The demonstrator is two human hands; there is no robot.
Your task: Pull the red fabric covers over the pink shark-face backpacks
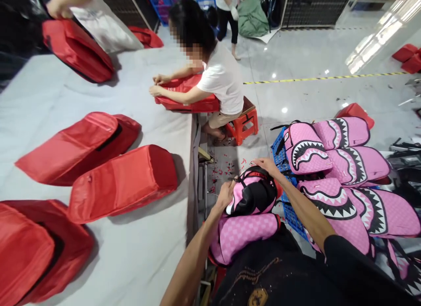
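Note:
A pink checkered backpack (246, 233) with black parts and a red lining edge rests on my lap. Its black end (259, 196) faces up, with straps and a strip of red at the far side. My left hand (226, 194) is closed on the bag's left edge, fingers bent over the pink and white fabric. At the far right edge, my right hand (267, 166) grips the rim; its fingertips are partly hidden. Beside my right arm lie several pink backpacks (350, 165) with black-and-white shark-teeth prints, on blue crates (294, 214).
To my left stands a table (144, 249) with a pale cover, holding several red bags (123, 183). A seated person (223, 78) handles a red bag on an orange stool (245, 124). Another person's hand (61, 8) holds a red bag. Scraps litter the floor (226, 165).

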